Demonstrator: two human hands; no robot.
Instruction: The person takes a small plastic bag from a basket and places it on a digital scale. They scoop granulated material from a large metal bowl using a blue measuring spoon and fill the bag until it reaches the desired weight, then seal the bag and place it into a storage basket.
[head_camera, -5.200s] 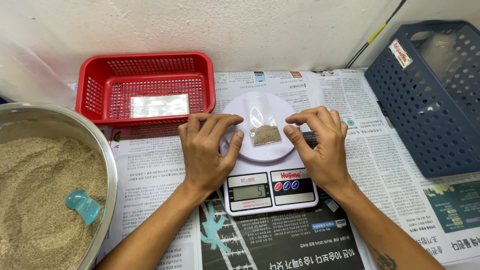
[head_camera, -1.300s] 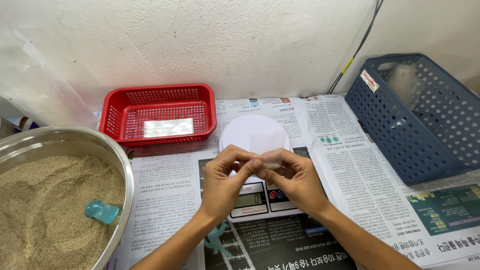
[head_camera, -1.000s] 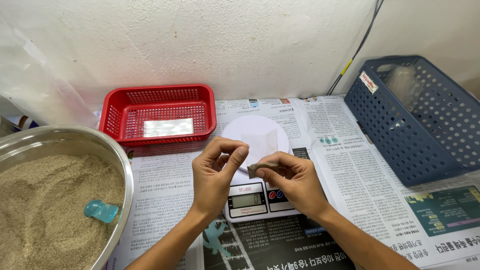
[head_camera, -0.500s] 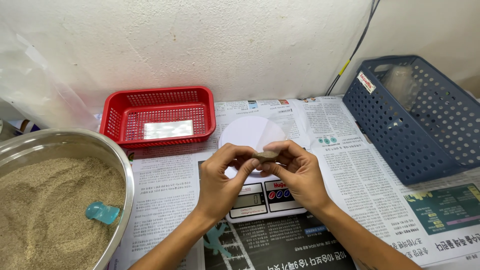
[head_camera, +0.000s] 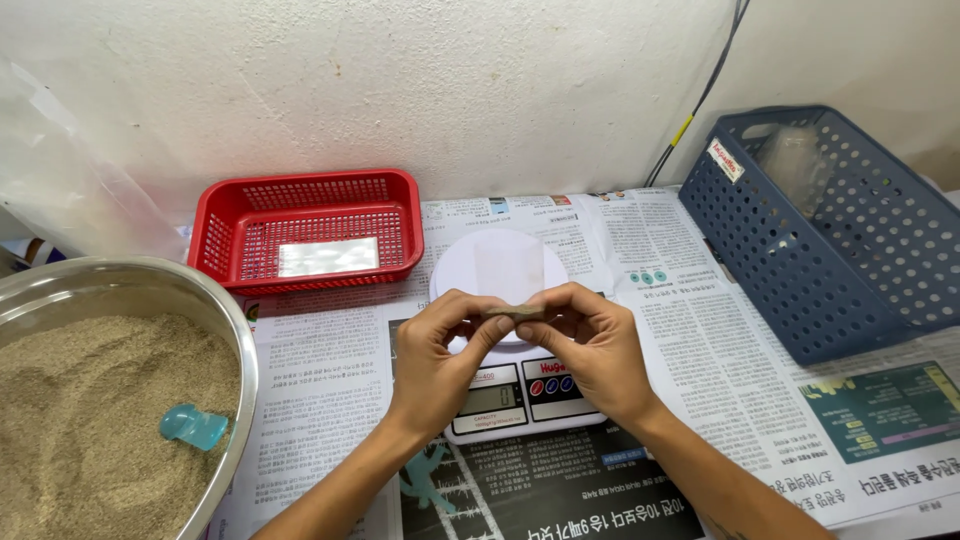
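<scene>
Brownish packet: a small rolled or folded packet (head_camera: 513, 312) is pinched between the fingertips of both hands, held level just above the round white plate of the scale (head_camera: 500, 265).
Left hand (head_camera: 437, 352): closed on the packet's left end, thumb below and forefinger on top.
Right hand (head_camera: 590, 345): closed on the packet's right end, fingers curled over it.
Handling advice: even pressure is best kept at both ends and the packet kept level, so that nothing is spilled; the roll is best kept over the plate, where loose grains would be caught.
Below the hands: a white digital kitchen scale (head_camera: 520, 390) is set on newspaper (head_camera: 320, 370).
Beyond the left hand: a red basket (head_camera: 305, 235) with a pale slip inside.
Far left of the left hand: a metal basin of sandy grain (head_camera: 90, 400) with a blue scoop (head_camera: 192, 427).
Right of the right hand: a blue perforated basket (head_camera: 830, 230), well apart.
</scene>
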